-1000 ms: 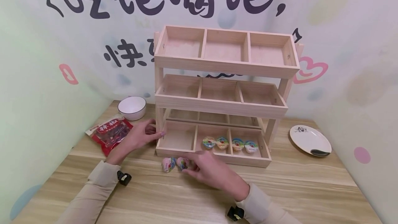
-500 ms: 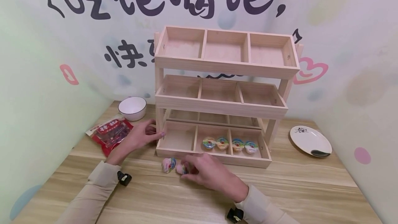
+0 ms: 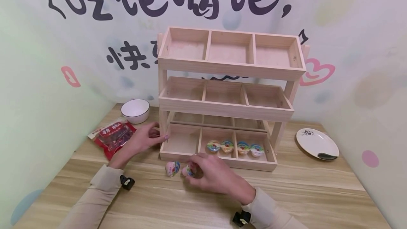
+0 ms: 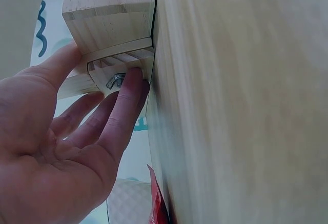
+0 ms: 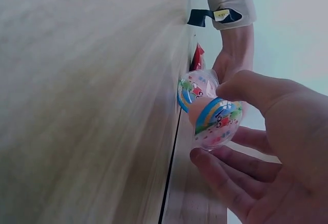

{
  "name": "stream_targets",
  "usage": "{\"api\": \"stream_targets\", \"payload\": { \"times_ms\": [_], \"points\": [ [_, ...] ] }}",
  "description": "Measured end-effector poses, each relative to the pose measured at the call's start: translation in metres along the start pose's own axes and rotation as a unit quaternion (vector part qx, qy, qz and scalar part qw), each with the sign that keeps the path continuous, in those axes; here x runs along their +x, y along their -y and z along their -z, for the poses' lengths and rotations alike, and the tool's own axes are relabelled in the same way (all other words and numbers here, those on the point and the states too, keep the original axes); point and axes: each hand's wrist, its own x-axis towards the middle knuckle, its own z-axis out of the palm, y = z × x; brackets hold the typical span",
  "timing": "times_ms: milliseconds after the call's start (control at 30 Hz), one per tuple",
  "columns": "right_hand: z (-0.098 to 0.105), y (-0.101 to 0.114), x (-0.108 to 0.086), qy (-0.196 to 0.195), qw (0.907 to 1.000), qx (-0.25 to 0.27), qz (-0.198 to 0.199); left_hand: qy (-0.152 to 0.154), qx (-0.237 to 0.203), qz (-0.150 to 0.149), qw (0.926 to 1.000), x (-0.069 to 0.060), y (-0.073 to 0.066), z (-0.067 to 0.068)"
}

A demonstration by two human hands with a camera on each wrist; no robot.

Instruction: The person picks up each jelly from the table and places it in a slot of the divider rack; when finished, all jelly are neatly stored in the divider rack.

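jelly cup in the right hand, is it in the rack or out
Out: in the head view, the right hand pinches the jelly cup in front of the wooden rack, outside its bottom tray.

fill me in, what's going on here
A person's right hand pinches a pink cup in front of the wooden rack, while the left hand holds the rack's lower left end. Another pink cup lies on the table, just left of the pinched one. On the bottom tier, two cups sit in the middle compartment and two more in the right one.
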Motion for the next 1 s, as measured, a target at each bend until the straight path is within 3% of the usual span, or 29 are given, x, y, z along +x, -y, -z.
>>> {"api": "stream_targets", "payload": {
  "times_ms": [500,767,1000],
  "points": [
    [0.019,-0.011,0.015,-0.075,0.9908,0.103,0.046,0.003,-0.002,0.004,1.0000,-0.001,0.001,0.001],
    [0.024,-0.025,0.032,-0.088,0.9899,0.106,0.032,0.002,-0.008,0.000,1.0000,0.001,0.003,0.001],
    [0.021,-0.033,0.048,-0.092,0.9930,0.072,0.017,0.007,-0.006,0.003,0.9999,0.001,0.002,0.001]
  ]
}}
